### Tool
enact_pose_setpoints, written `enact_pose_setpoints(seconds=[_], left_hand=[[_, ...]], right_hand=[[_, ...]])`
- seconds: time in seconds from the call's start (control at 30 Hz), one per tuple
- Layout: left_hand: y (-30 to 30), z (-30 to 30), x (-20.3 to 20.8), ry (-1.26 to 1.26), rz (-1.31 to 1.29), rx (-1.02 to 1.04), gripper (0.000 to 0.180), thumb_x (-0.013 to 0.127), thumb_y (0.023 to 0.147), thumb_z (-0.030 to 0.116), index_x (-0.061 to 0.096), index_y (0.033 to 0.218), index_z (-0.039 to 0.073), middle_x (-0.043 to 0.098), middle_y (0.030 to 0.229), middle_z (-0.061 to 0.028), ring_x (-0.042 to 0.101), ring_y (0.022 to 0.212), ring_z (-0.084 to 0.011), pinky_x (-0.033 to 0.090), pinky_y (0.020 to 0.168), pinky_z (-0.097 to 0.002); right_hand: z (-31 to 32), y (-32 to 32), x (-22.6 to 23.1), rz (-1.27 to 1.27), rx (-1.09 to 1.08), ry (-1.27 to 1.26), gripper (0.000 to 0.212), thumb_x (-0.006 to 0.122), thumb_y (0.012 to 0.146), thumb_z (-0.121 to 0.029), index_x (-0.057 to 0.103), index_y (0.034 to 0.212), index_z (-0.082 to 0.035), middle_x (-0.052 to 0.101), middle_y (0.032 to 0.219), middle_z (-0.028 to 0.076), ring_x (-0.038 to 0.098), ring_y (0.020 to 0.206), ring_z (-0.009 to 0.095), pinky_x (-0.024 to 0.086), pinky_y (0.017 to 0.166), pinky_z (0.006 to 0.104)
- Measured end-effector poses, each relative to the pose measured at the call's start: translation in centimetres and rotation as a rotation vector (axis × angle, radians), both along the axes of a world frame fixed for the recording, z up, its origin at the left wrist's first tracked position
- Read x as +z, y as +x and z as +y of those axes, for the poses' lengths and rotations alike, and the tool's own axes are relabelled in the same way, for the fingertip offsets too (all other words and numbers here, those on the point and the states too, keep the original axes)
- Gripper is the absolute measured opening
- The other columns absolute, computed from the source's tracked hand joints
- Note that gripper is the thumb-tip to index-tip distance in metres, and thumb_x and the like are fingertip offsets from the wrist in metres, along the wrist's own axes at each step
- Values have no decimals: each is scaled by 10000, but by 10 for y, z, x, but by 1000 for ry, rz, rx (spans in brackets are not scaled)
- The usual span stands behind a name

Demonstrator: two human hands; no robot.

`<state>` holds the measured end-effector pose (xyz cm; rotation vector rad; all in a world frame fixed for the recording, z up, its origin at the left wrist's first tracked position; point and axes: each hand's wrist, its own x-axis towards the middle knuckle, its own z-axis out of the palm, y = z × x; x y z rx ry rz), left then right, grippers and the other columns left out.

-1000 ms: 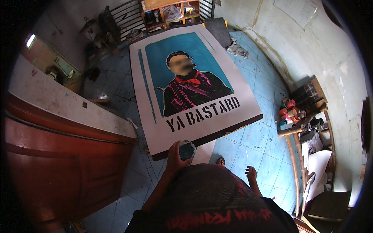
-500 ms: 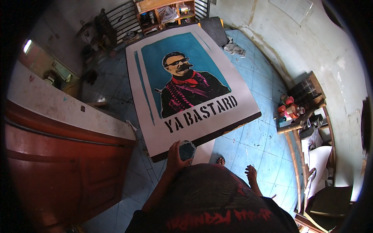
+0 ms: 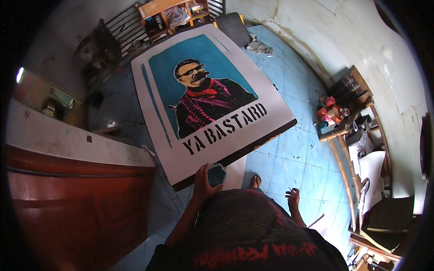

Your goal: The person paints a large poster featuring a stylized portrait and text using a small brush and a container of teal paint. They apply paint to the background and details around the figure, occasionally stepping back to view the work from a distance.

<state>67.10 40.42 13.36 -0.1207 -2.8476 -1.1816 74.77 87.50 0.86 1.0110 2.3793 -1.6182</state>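
Note:
My left hand [image 3: 201, 187] is wrapped around a round container [image 3: 216, 174] with dark teal paint inside, held in front of my body near the table's front edge. Low at my right side, clear of the table, hangs my right hand [image 3: 293, 197]. Its fingers are partly curled, and a thin pale stick [image 3: 290, 188] juts out between them; its exact kind is too small to tell. Beyond the container lies a large white sheet [image 3: 167, 162], painted with a portrait on a blue ground and black lettering below. The portrait [image 3: 205, 95] wears dark glasses and a red scarf.
A red-brown wooden cabinet [image 3: 81, 203] stands at the left. Blue tiles [image 3: 289, 153] cover the floor. To the right, a bamboo rack [image 3: 339, 176] carries several paint pots [image 3: 332, 110]. Wooden shelves [image 3: 174, 18] and a crumpled cloth [image 3: 259, 46] are at the back.
The table and room have shifted slightly left in view, and a foot shows farther forward. My left hand keeps its grip on the container; my right hand stays low with its fingers slightly more curled.

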Motion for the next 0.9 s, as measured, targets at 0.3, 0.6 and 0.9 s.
enact_pose_setpoints(seconds=[0.3,0.6,0.9], left_hand=[[-30,56,5,-44,30,-153,1074,854,649,374,246,1466,33,376,1389,-244,379,1298,-415,322,1079,-506],[-70,192,22,3,103,-283,1077,860,645,373,238,1467,62,358,1417,-226,370,1316,-398,314,1091,-492],[-87,266,31,35,39,-305,1049,854,654,363,247,1456,63,343,1435,-225,336,1341,-395,306,1099,-486]], right_hand=[[43,42,2,66,-210,112,259,454,957,-203,430,1064,32,659,856,201,654,621,241,534,547,336],[171,45,2,0,-302,203,291,501,939,-256,530,977,31,679,820,170,659,630,222,538,578,341],[247,50,7,24,-404,270,313,543,914,-271,611,983,27,695,825,147,661,632,195,525,570,329]])
